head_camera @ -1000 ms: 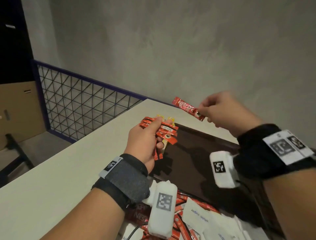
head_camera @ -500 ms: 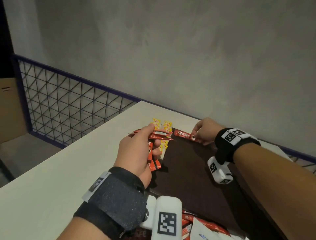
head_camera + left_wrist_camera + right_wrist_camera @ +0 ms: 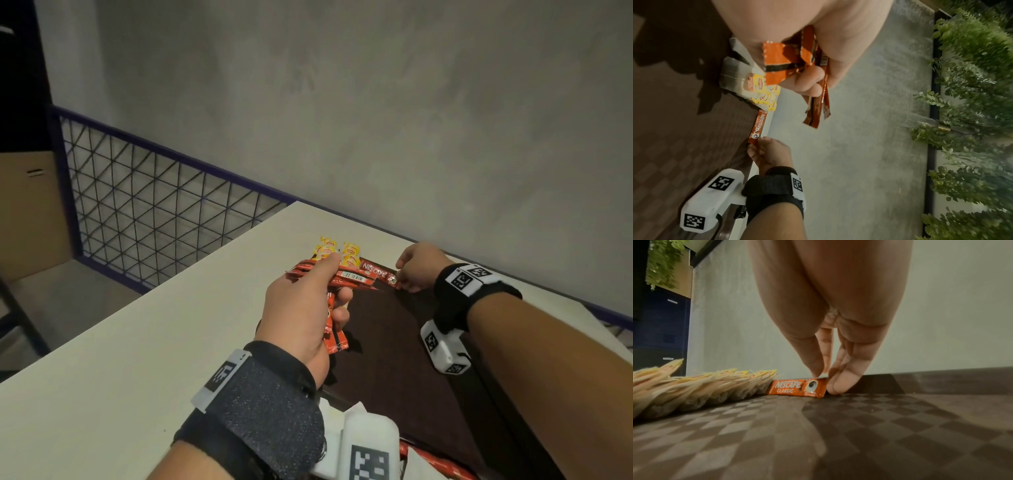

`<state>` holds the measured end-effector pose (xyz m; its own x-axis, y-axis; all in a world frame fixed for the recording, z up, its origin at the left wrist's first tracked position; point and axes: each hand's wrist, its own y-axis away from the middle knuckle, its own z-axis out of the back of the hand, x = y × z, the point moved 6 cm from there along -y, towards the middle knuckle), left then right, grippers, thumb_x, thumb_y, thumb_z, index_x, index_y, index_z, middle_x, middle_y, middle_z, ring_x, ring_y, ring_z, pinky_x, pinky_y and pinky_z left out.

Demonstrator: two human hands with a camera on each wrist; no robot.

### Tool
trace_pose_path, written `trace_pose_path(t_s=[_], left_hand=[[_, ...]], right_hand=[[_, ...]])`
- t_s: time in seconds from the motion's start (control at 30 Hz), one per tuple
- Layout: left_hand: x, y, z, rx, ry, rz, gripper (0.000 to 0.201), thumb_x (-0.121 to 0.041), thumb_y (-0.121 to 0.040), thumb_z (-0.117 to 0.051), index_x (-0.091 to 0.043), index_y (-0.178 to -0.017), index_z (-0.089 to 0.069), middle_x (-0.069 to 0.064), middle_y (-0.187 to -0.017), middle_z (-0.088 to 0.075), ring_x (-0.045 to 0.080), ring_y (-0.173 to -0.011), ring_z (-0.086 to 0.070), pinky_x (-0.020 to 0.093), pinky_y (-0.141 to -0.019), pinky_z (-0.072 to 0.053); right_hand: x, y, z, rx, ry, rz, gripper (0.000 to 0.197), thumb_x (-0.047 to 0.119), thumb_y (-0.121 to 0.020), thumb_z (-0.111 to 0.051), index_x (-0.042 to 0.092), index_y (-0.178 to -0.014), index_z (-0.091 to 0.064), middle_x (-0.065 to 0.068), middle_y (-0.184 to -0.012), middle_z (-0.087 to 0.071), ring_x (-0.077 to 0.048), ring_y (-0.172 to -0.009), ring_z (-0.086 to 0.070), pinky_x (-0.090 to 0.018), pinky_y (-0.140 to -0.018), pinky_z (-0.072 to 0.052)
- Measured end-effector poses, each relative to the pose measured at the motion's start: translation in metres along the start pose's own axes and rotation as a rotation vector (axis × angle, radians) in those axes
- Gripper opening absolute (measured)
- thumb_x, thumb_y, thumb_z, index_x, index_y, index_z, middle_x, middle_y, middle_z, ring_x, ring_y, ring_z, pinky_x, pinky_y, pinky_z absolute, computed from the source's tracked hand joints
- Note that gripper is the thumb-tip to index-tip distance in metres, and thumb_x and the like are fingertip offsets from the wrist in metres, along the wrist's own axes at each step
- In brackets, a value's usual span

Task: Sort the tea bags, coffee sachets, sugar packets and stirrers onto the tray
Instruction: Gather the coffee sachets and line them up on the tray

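A dark brown checkered tray (image 3: pixel 394 342) lies on the white table. Yellow-tagged tea bags (image 3: pixel 337 251) stand in a row at its far left corner. One red coffee sachet (image 3: pixel 376 274) lies along the far rim, right beside the tea bags (image 3: pixel 694 386). My right hand (image 3: pixel 416 267) pinches the right end of that sachet (image 3: pixel 795 387), thumb on top and fingers touching the tray (image 3: pixel 838 434). My left hand (image 3: pixel 308 308) hovers over the tray's left edge and grips a bundle of red coffee sachets (image 3: pixel 329 277), whose ends stick out both sides of the fist (image 3: pixel 785 61).
The white table (image 3: pixel 137 342) stretches left of the tray. A wire mesh railing (image 3: pixel 154 205) and a grey wall stand behind it. Loose red sachets and white packets (image 3: pixel 428 459) lie at the tray's near end, partly hidden by my left wrist camera.
My right hand has brought the single sachet down from the air onto the tray's far edge beside the tea bags. The left hand still holds its bundle in about the same spot.
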<state>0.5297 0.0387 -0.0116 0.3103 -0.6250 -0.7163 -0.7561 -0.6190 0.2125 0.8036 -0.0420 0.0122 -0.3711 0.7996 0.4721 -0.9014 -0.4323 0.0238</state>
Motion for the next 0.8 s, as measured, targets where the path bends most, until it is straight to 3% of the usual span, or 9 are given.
trace_pose_path(t_s=[0.1, 0.27, 0.4, 0.7, 0.8], left_hand=[[0.001, 0.0, 0.0, 0.007, -0.004, -0.004, 0.029, -0.027, -0.094, -0.075, -0.003, -0.111, -0.072, 0.01, -0.074, -0.068, 0.01, -0.051, -0.057, 0.017, -0.037, -0.038], [0.003, -0.001, 0.0, 0.016, -0.023, -0.01, 0.03, -0.028, -0.093, -0.076, -0.005, -0.11, -0.073, 0.01, -0.074, -0.068, 0.01, -0.051, -0.056, 0.018, -0.037, -0.039], [0.004, -0.003, 0.0, 0.021, -0.014, -0.013, 0.03, -0.027, -0.093, -0.077, -0.004, -0.111, -0.072, 0.01, -0.075, -0.068, 0.01, -0.053, -0.058, 0.017, -0.037, -0.038], [0.003, -0.003, -0.002, 0.038, -0.007, -0.039, 0.032, -0.027, -0.09, -0.079, -0.005, -0.112, -0.073, 0.013, -0.082, -0.072, 0.01, -0.056, -0.063, 0.016, -0.038, -0.04], [0.002, -0.001, -0.004, 0.052, -0.022, -0.065, 0.03, -0.027, -0.088, -0.08, -0.007, -0.109, -0.074, 0.012, -0.086, -0.076, 0.011, -0.064, -0.069, 0.017, -0.039, -0.041]], right_hand=[[-0.001, 0.001, 0.002, -0.007, -0.013, -0.01, 0.005, 0.001, -0.092, -0.069, 0.004, -0.095, -0.068, -0.018, -0.087, -0.075, -0.03, -0.079, -0.077, -0.046, -0.077, -0.065], [-0.002, 0.001, 0.0, 0.03, 0.024, 0.01, 0.022, 0.014, -0.083, -0.084, 0.006, -0.095, -0.068, -0.015, -0.089, -0.075, -0.03, -0.084, -0.077, -0.045, -0.078, -0.065], [0.0, -0.002, -0.003, 0.038, 0.116, 0.029, 0.028, 0.018, -0.08, -0.087, 0.009, -0.097, -0.067, -0.011, -0.089, -0.075, -0.027, -0.08, -0.077, -0.044, -0.077, -0.065], [0.002, 0.002, 0.008, -0.006, 0.214, 0.068, 0.014, 0.012, -0.089, -0.073, 0.003, -0.098, -0.071, -0.017, -0.089, -0.076, -0.03, -0.076, -0.077, -0.046, -0.073, -0.065], [0.023, 0.027, 0.026, 0.01, 0.012, 0.133, 0.018, 0.022, -0.094, -0.073, 0.007, -0.103, -0.068, -0.012, -0.096, -0.072, -0.026, -0.078, -0.074, -0.035, -0.069, -0.064]])
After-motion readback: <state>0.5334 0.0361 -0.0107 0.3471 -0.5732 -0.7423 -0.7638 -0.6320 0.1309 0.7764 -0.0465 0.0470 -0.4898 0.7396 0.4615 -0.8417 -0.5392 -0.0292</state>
